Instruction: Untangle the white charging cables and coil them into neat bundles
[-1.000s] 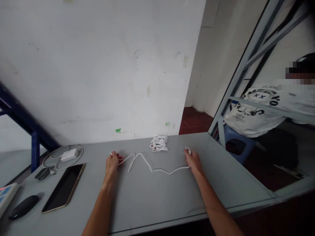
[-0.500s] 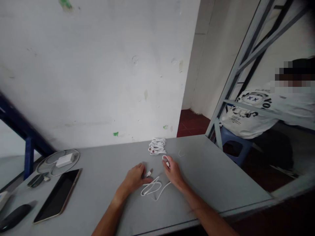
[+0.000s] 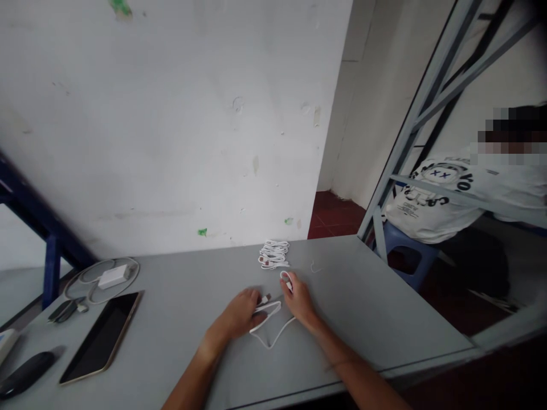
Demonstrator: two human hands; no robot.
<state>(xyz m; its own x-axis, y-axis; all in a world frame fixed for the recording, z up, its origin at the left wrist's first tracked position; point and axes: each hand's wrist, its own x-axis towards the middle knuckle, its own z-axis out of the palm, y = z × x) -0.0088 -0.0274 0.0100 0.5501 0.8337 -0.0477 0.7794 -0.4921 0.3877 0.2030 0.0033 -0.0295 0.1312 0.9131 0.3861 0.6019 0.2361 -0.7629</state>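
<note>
A thin white cable (image 3: 267,316) forms a narrow loop between my hands on the grey table top (image 3: 363,307). My left hand (image 3: 237,313) lies palm down, its fingers gathering the cable, with a small connector (image 3: 265,299) just past the fingertips. My right hand (image 3: 299,299) pinches a white plug (image 3: 288,281) at the cable's other end. Just beyond both hands sits a tied bundle of white cables (image 3: 273,254). A thin white wire end (image 3: 315,267) lies to its right, apart from my right hand.
Along the table's left side lie a white charger (image 3: 113,277) on a coiled cord, a dark tablet (image 3: 100,336) and a black mouse (image 3: 25,373). A wall backs the table. To the right, past a metal shelf frame (image 3: 399,165), a person in a white shirt (image 3: 436,196) sits near a blue stool (image 3: 405,256).
My hands have drawn together from wide apart, gathering the once stretched cable into a loop. The loop has risen to my left fingers. The view has shifted slightly.
</note>
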